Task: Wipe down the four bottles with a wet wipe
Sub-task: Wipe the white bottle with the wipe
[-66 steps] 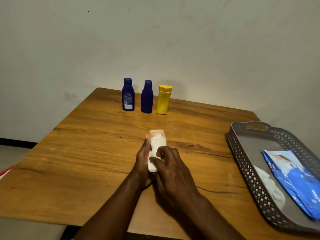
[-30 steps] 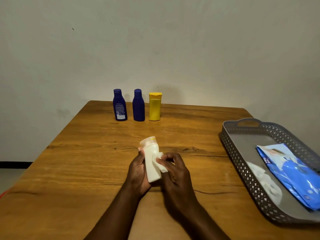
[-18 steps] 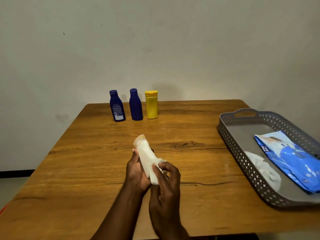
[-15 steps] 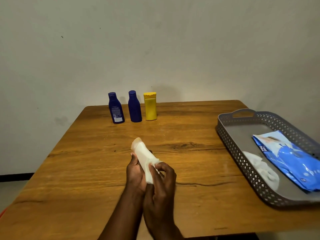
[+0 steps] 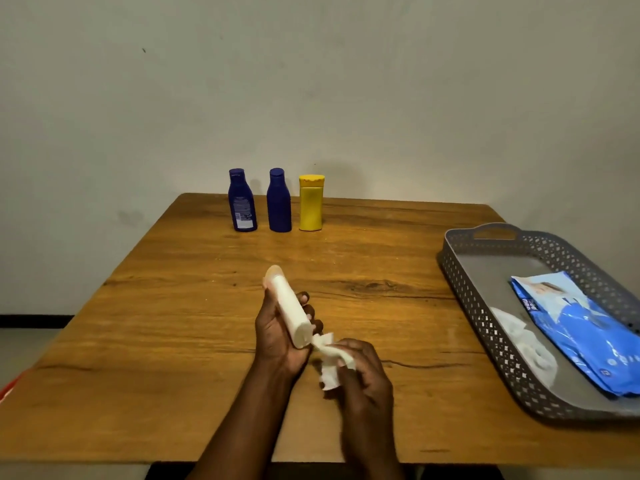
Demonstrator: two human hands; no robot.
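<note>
My left hand grips a white bottle above the middle of the wooden table, tilted with its cap up and to the left. My right hand pinches a crumpled white wet wipe just below and right of the bottle's base, where the wipe touches it. At the table's far edge stand three upright bottles in a row: a dark blue one with a label, a plain dark blue one and a yellow one.
A grey perforated tray sits at the table's right side. In it lie a blue pack of wet wipes and a used white wipe. A plain wall runs behind the table.
My right hand has slid the wipe down off the bottle's body to its base and drawn back to the right. The bottle tilts further to the left in my left hand.
</note>
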